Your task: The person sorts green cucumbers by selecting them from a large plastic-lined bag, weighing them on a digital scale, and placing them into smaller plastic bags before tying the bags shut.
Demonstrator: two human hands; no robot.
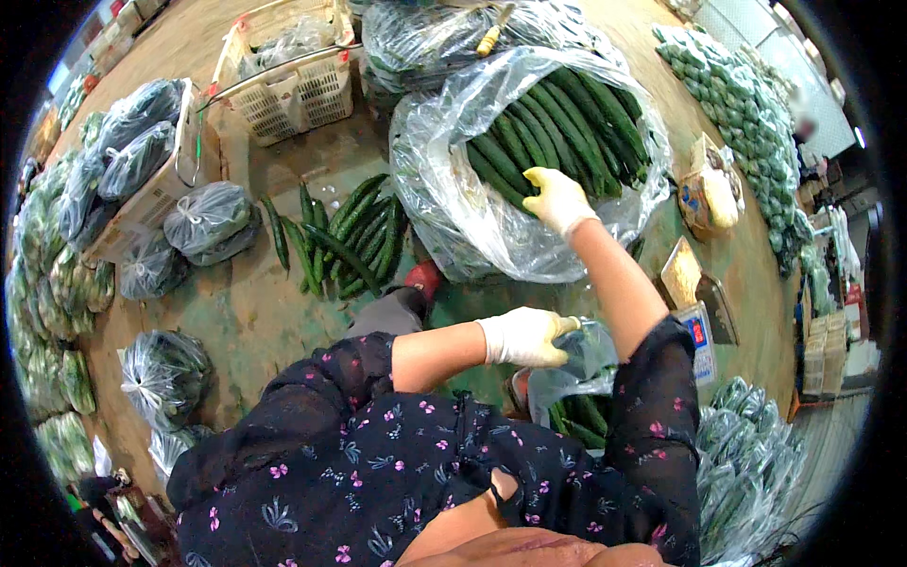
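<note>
My right hand (558,200), in a pale work glove, reaches over the near edge of a large sack lined with clear plastic (460,205). Its thumb and fingers lie at the near ends of long dark-green cucumbers (567,135), stacked side by side inside. Whether the fingers have closed around one is unclear. Lower down, my gloved left hand (528,337) pinches the rim of a clear plastic bag (592,347). Several cucumbers (584,414) show in that bag, partly covered by my right sleeve.
Loose cucumbers (354,241) lie on the floor left of the sack. Beyond them stands a white plastic crate (294,106). Tied vegetable bags (166,379) sit at left. A scale (699,344) is at right, near bagged produce (744,461). A yellow-handled tool (487,42) rests on another bag.
</note>
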